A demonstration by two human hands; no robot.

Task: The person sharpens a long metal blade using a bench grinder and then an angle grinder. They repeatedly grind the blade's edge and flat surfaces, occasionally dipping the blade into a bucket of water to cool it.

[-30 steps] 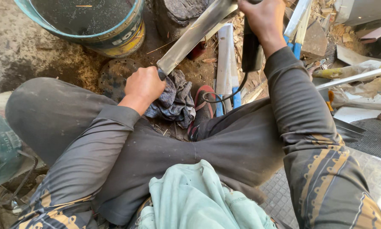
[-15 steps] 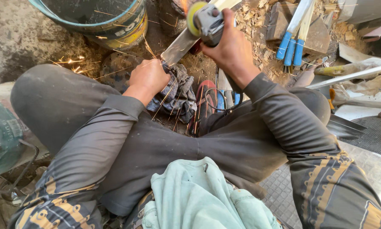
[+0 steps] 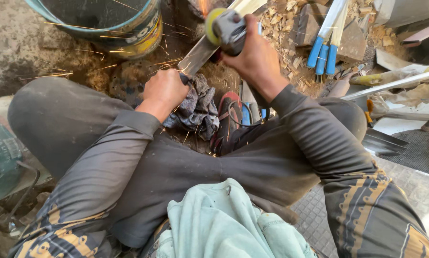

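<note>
Your right hand has the angle grinder on the metal blade, sparks flying toward the bucket. Left hand pins the blade's end with a grey rag.

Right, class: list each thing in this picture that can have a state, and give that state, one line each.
Grinder: running, throwing sparks, on the blade.
Metal blade: tilted, being ground.
Rag: wrapped around the blade's lower end.
Left hand: gripping the rag.
Right hand: gripping the grinder.
Bucket: upright, open.
Blue-handled tools: lying unused.
</note>
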